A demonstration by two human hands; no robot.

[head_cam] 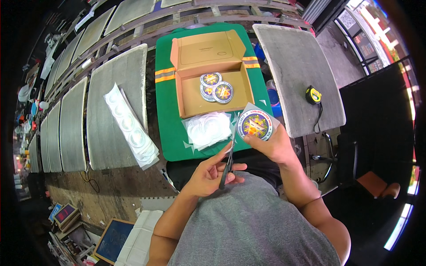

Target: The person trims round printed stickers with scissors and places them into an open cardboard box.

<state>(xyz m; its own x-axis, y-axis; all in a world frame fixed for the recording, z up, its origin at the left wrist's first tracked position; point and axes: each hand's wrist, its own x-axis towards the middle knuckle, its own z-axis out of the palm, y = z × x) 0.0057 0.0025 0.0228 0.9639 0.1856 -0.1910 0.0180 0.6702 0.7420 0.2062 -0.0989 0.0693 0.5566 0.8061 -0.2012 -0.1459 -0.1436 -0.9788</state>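
Observation:
My left hand [207, 178] holds a pair of scissors [227, 168], blades pointing away from me and beside a round printed sticker [254, 123]. The thumb and fingers of my right hand [276, 146] pinch that sticker by its lower right side. Clear backing with angled corners still surrounds its printed disc. Left of the blades lies a loose pile of pale translucent sticker pieces [209, 129]. Beyond it, an open cardboard box [191, 103] contains several round emblem stickers [223, 92], overlapping one another. Both pile and box rest on a green cloth surface [168, 116] with orange-and-grey bands.
Grey flat boards [116, 83] flank the green surface. A strip of round stickers [128, 124] lies on the left one, a tape measure [313, 95] on the right one. Wooden rails [213, 20] run behind. At lower left stands a framed dark board [114, 241].

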